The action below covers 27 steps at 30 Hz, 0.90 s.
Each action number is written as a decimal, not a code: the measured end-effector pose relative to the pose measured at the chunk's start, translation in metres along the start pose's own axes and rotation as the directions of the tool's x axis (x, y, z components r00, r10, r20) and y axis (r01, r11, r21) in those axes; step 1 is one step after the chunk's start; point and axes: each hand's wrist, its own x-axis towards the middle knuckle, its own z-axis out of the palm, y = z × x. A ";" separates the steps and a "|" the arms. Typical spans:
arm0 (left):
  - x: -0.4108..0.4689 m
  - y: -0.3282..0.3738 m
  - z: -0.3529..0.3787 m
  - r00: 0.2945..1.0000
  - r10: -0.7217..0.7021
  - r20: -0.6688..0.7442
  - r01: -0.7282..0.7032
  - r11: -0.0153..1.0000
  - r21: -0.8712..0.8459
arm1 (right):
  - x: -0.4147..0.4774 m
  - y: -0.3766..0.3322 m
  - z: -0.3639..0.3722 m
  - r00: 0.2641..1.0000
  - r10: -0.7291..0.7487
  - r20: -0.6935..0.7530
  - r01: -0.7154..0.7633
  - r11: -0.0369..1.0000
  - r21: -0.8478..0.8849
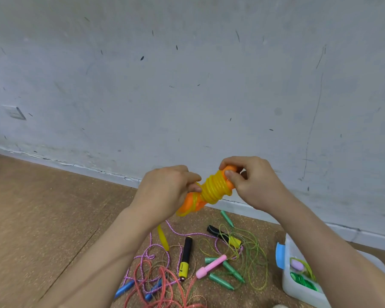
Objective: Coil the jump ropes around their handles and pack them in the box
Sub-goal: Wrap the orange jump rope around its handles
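Two hands hold a yellow jump rope [215, 188], coiled round its orange handles [190, 202], up before the wall [187, 85]. The left hand [165, 187] has a pinching grip on the near-left end, and the right hand [251, 183] a curled grip on the far-right end. Loose ropes [163, 283] lie tangled on the floor [53, 218] below, left of the plastic box [298, 290].

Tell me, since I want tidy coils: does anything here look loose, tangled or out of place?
On the yellow plastic rope wound round orange handles, gripped by the left hand and right hand, a loop sags loose at the lower-left end. The red rope, purple braided rope and thin green rope lie tangled on the brown floor.
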 end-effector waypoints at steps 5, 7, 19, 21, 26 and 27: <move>0.001 -0.005 0.001 0.965 -0.065 0.253 0.174 0.883 -0.436 | -0.006 -0.006 -0.015 0.982 -0.079 0.172 0.052 0.986 0.159; 0.002 -0.005 0.005 0.935 -0.042 0.352 0.251 0.779 -0.574 | -0.008 -0.007 -0.021 0.959 -0.136 0.250 0.079 0.971 0.226; 0.003 0.017 -0.001 0.915 -0.081 0.395 0.202 0.940 -0.276 | -0.023 -0.011 -0.034 0.823 0.018 0.567 0.121 0.971 -0.206; 0.005 0.029 -0.002 0.943 -0.030 0.332 0.058 0.995 -0.075 | -0.030 -0.026 -0.014 0.871 0.004 0.491 0.288 0.806 -0.517; 0.007 0.027 -0.006 0.943 -0.118 0.311 0.156 0.982 -0.102 | -0.019 -0.020 0.012 0.893 0.030 0.449 0.219 0.842 -0.492; 0.005 0.025 -0.006 0.936 -0.121 0.332 0.174 0.976 -0.134 | -0.016 -0.016 0.011 0.881 0.031 0.472 0.215 0.863 -0.458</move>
